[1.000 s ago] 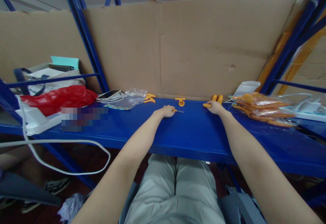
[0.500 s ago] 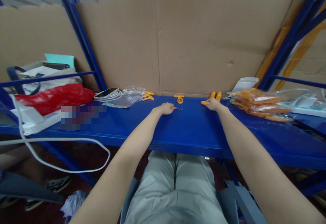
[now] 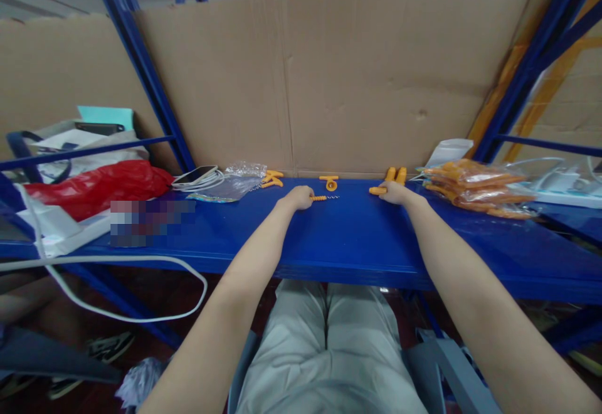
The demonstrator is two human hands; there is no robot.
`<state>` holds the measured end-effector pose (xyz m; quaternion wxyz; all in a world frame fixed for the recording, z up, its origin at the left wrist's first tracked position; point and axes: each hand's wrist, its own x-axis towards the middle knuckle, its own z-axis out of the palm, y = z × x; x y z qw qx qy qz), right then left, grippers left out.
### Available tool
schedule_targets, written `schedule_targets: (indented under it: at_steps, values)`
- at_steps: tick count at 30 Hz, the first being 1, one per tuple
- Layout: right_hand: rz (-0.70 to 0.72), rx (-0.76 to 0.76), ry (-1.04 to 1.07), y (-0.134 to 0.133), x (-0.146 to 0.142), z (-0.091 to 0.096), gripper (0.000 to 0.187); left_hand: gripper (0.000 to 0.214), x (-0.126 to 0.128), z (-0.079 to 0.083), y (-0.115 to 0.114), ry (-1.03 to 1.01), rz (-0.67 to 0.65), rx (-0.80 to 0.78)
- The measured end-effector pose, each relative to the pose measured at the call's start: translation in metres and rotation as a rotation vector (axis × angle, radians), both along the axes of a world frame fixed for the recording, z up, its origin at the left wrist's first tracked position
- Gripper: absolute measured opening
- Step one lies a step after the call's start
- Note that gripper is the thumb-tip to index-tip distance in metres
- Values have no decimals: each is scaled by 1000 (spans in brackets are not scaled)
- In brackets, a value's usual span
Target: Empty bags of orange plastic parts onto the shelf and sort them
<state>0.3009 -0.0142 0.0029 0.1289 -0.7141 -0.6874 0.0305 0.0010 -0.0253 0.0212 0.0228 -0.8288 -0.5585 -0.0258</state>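
My left hand (image 3: 298,198) rests far out on the blue shelf (image 3: 348,244) with its fingers closed on a small orange-handled corkscrew piece (image 3: 324,197), whose metal spiral points right. My right hand (image 3: 394,192) lies further right, closed on an orange plastic handle (image 3: 377,191). Just behind it lie two more orange handles (image 3: 395,175). An orange ring-shaped part (image 3: 330,181) sits between the hands near the cardboard wall. Another orange part (image 3: 271,179) lies to the left.
Clear bags of orange parts (image 3: 475,187) are stacked at the right. At the left are a crumpled clear bag (image 3: 235,183), a phone with white cable (image 3: 197,175), a red bag (image 3: 98,183) and a white cable (image 3: 117,263). A cardboard wall (image 3: 357,81) backs the shelf.
Both hands stay on their orange pieces; the corkscrew piece shows a little further out of my left hand. The view has shifted slightly.
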Motion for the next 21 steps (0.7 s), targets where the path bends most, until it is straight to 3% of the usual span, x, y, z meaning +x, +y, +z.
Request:
schedule_targets:
  at_steps: [3, 6, 15, 21]
  values:
    - [43, -101, -29, 1, -2, 6, 46, 35, 1, 2, -2, 16, 29, 11]
    - [84, -89, -89, 0, -6, 12, 39, 32, 3, 2, -4, -14, 31, 47]
    - [343, 128, 38, -6, -27, 22, 28, 22, 12, -5, -2, -279, -69, 123]
    - [452, 234, 139, -6, -42, 21, 36, 19, 15, -8, -1, -337, -85, 121]
